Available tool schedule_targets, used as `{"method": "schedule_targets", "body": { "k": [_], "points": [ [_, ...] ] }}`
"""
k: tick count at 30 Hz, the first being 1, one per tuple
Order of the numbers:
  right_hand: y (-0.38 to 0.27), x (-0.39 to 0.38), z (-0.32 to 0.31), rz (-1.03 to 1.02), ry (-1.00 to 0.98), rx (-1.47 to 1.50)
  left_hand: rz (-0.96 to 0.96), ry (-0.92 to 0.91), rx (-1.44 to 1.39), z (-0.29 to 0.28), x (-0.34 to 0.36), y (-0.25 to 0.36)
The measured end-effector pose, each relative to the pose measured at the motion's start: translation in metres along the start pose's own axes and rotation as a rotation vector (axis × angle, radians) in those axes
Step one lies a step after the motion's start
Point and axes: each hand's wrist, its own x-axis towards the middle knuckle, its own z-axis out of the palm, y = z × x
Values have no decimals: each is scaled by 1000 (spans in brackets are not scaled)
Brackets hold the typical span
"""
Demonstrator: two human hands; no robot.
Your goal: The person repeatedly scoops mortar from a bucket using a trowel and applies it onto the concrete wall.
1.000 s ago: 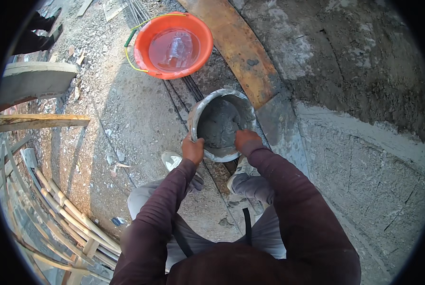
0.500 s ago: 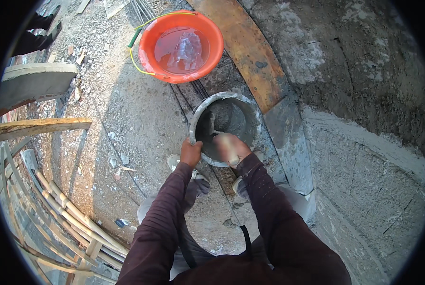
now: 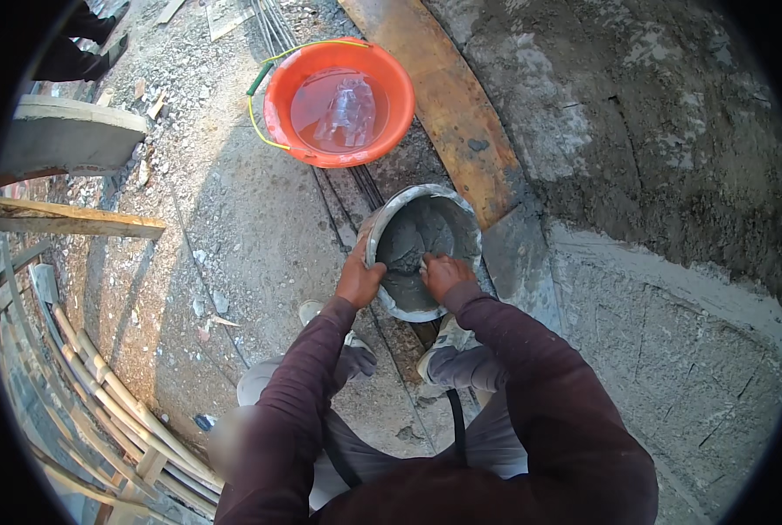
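A grey bucket [image 3: 379, 220], its rim crusted with mortar, stands tilted in front of me between my feet. Wet grey mortar [image 3: 406, 238] lies inside it. My left hand [image 3: 360, 280] is closed on the bucket's near-left rim, thumb over the edge. Inside the bucket's near right part, my right hand [image 3: 449, 276] is closed round the handle of a trowel [image 3: 421, 250]. Its blade is coated in mortar and hard to tell from the mix, and the fingers cover most of the handle.
Beyond the grey bucket stands an orange bucket [image 3: 275, 118] holding water and a clear plastic piece. A rusty metal plate [image 3: 461, 105] runs along the right, beside rough concrete [image 3: 662, 341]. Thin rods lie under the buckets. At left are bamboo poles [image 3: 120, 394], a wooden plank [image 3: 85, 220] and another person's legs [image 3: 80, 52].
My right hand has turned over with the trowel, from handle showing to knuckles up, working the blade in the mortar. The left hand stays on the rim. The view has shifted slightly.
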Motion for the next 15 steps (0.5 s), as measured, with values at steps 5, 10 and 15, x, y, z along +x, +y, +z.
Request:
{"method": "schedule_targets", "body": {
  "k": [5, 10, 15],
  "points": [
    [31, -60, -34, -150, -173, 42, -134, -7, -115, -6, -31, 18],
    [66, -22, -36, -51, 87, -127, -125, 56, -18, 1, -50, 4],
    [17, -23, 29, -13, -32, 82, -121, 36, 154, 34, -43, 20]
  ]
}}
